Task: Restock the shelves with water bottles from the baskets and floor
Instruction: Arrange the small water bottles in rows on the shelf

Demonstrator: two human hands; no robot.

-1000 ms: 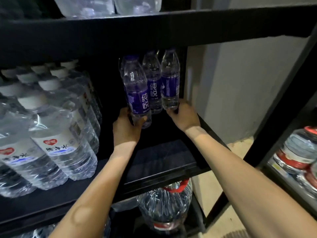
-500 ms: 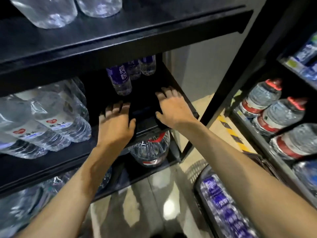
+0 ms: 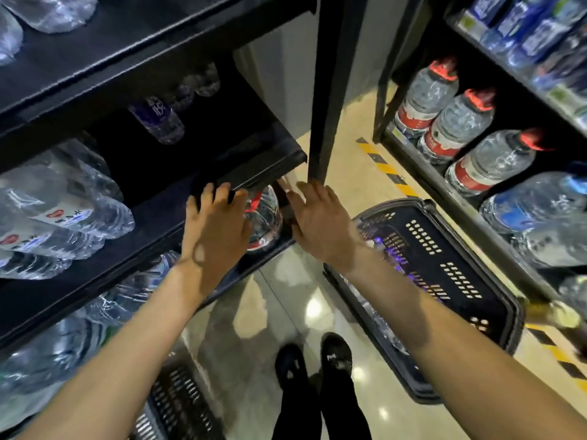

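L hand (image 3: 216,230) & R hand (image 3: 320,223) are held empty, fingers loosely spread — black basket (image 3: 460,281) is seen at 4 o'clock, purple-label bottles (image 3: 157,120) at 11.

Open shelf space (image 3: 254,134) beside purple-labelled bottles (image 3: 158,119).

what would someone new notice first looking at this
Two bare forearms stretch in from below, with the left hand and right hand both open and empty by the front edge of the black shelf. A black shopping basket sits on the shiny floor to the right of them. Big red-capped water jugs line the low shelf at far right.
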